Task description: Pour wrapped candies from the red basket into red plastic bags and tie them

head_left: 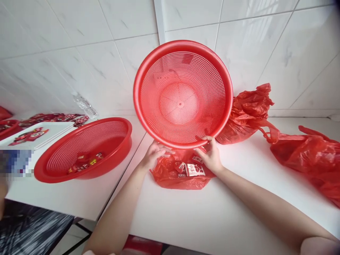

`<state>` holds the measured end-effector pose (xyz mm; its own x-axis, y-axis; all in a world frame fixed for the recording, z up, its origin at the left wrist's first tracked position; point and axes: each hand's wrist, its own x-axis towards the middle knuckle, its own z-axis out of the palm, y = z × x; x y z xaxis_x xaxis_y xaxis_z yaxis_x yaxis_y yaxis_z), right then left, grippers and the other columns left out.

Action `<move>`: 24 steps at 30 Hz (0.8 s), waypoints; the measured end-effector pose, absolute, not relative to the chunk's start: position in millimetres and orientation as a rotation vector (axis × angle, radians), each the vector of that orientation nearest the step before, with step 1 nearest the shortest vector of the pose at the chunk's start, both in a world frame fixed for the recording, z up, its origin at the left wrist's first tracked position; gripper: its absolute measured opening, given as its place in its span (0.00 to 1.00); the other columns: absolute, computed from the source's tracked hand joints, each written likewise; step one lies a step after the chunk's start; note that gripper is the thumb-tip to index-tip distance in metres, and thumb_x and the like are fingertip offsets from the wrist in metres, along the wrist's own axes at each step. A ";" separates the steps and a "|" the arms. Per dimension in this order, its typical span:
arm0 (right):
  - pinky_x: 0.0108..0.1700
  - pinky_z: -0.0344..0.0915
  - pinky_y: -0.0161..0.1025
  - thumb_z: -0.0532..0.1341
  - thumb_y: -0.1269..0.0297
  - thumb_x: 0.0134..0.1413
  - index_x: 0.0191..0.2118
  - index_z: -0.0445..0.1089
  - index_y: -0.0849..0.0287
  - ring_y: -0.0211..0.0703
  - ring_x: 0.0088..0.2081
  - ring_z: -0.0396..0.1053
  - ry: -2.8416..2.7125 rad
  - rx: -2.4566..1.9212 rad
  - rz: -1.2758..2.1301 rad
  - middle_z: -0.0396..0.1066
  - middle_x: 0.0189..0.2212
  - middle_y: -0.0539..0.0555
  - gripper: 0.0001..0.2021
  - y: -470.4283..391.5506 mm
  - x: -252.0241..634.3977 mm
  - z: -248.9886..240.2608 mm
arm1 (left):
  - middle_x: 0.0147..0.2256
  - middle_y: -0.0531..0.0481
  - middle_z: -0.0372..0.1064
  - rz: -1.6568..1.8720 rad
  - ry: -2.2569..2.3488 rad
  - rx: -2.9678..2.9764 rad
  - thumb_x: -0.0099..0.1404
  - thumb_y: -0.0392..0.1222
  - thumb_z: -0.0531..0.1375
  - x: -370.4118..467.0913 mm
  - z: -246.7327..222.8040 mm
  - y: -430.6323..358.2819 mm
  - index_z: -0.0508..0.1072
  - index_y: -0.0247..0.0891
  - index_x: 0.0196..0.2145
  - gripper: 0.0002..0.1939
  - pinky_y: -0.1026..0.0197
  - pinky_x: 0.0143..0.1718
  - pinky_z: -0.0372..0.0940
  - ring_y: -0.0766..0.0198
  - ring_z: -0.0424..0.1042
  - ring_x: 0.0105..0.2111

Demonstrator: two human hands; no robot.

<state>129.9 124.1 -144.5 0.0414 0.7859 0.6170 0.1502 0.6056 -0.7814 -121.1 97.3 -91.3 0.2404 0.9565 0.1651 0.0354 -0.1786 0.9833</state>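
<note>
A large red perforated basket point(180, 102) is tipped up with its opening toward me and nothing loose visible inside. My right hand point(211, 156) grips its lower rim, thumb and fingers closed on it. Just under the rim at the left, my left hand point(155, 155) has its fingers spread and holds nothing. Below the basket, an open red plastic bag point(183, 182) lies on the white table point(186, 216). Inside the bag are small red packets and a white and red packet point(196, 170).
A second red basket point(117, 159) with wrapped sweets stands left, near a white tray point(58, 129) and a clear bottle point(86, 106). Two filled red bags, one behind point(239, 120) and one at far right point(305, 152), rest on the table. Someone sits at lower left.
</note>
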 end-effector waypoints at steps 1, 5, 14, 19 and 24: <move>0.45 0.68 0.42 0.65 0.58 0.53 0.46 0.58 0.54 0.42 0.40 0.69 -1.404 -0.816 0.636 0.65 0.41 0.52 0.19 126.0 130.6 -141.8 | 0.45 0.40 0.73 1.128 1.046 1.597 0.57 0.45 0.60 -125.0 -84.3 94.7 0.70 0.38 0.52 0.24 0.56 0.37 0.70 0.54 0.76 0.40; 0.42 0.66 0.38 0.65 0.59 0.51 0.45 0.57 0.53 0.37 0.36 0.65 -1.172 -0.810 0.735 0.63 0.37 0.49 0.19 131.0 134.4 -130.6 | 0.57 0.42 0.63 1.355 1.860 1.923 0.60 0.41 0.56 -147.1 -56.2 85.8 0.68 0.43 0.55 0.24 0.56 0.41 0.68 0.61 0.74 0.36; 0.42 0.64 0.37 0.64 0.64 0.49 0.43 0.57 0.53 0.37 0.36 0.63 -1.212 -0.754 0.644 0.60 0.37 0.49 0.17 134.2 138.4 -123.3 | 0.48 0.25 0.64 0.576 2.910 1.299 0.63 0.49 0.56 -173.0 -46.1 83.2 0.62 0.25 0.53 0.28 0.44 0.39 0.67 0.36 0.71 0.44; 0.41 0.65 0.36 0.63 0.64 0.49 0.42 0.57 0.53 0.37 0.35 0.63 -1.238 -0.742 0.693 0.61 0.37 0.49 0.16 127.2 134.6 -117.5 | 0.51 0.25 0.59 0.721 2.928 1.337 0.57 0.41 0.62 -176.8 -62.1 92.4 0.59 0.27 0.49 0.26 0.40 0.41 0.65 0.39 0.71 0.44; 0.41 0.66 0.36 0.63 0.64 0.49 0.42 0.58 0.53 0.36 0.35 0.64 -1.249 -0.738 0.728 0.62 0.37 0.49 0.16 122.6 133.1 -117.0 | 0.51 0.31 0.57 0.929 2.846 1.577 0.58 0.40 0.62 -177.9 -75.3 100.9 0.59 0.30 0.48 0.23 0.37 0.47 0.62 0.40 0.66 0.50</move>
